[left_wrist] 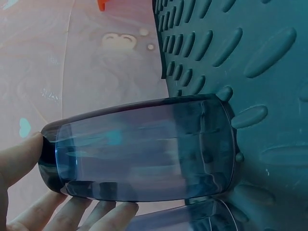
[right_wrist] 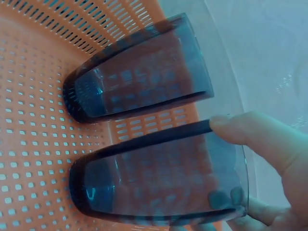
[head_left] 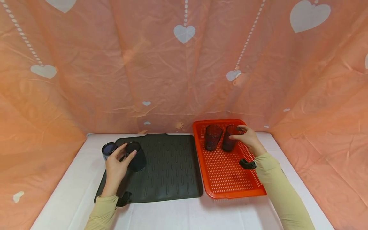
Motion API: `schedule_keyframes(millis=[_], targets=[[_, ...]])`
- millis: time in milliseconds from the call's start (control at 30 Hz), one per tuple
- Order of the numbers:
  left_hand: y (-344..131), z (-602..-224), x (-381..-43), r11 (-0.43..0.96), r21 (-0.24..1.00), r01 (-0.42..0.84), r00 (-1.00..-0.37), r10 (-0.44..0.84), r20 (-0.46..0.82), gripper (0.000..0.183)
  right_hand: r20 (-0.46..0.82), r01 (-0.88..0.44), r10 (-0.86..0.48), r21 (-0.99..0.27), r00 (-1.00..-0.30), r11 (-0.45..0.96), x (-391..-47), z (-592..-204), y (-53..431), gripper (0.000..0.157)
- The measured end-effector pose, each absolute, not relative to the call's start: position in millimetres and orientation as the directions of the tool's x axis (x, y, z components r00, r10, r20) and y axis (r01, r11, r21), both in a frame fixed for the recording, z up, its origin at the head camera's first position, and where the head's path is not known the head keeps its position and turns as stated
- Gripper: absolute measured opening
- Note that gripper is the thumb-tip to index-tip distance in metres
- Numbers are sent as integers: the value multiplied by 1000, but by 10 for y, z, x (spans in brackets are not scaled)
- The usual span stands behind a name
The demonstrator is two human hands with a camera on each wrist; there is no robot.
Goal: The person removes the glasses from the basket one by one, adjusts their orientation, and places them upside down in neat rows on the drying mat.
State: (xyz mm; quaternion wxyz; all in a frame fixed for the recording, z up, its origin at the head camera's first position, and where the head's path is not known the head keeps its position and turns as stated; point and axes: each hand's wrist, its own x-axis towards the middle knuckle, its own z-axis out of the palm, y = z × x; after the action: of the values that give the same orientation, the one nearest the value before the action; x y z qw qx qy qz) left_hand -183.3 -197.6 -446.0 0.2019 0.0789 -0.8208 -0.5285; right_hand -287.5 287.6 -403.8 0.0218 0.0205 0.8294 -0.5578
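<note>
My left hand [head_left: 116,167] holds a dark blue drinking glass [left_wrist: 130,149] near its thick base. That glass stands upside down, rim at the ribbed black drying mat [head_left: 172,169]. Close on its left is a second inverted glass [head_left: 109,149], partly hidden by the fingers. Over in the orange basket [head_left: 238,194], my right hand [head_left: 248,139] pinches a tinted glass [right_wrist: 159,178] by its upper rim, thumb on one side and fingers on the other. This glass is upright, its base at the basket floor. Another upright glass [right_wrist: 139,72] stands just left of it.
The slotted basket sits right beside the mat's right edge, its walls raised around the glasses. White cloth covers the table [head_left: 172,215]. An orange curtain with white hearts [head_left: 184,80] hangs behind and along both sides.
</note>
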Motion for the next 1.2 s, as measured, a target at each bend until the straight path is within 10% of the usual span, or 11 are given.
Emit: schedule_keyframes(millis=[1200], targets=[[-1980,-4447,-1825,434,897,81,-910,-335,245,54,10,-12,-7,-938,-1000,346,-2388,-3470,2887,82]])
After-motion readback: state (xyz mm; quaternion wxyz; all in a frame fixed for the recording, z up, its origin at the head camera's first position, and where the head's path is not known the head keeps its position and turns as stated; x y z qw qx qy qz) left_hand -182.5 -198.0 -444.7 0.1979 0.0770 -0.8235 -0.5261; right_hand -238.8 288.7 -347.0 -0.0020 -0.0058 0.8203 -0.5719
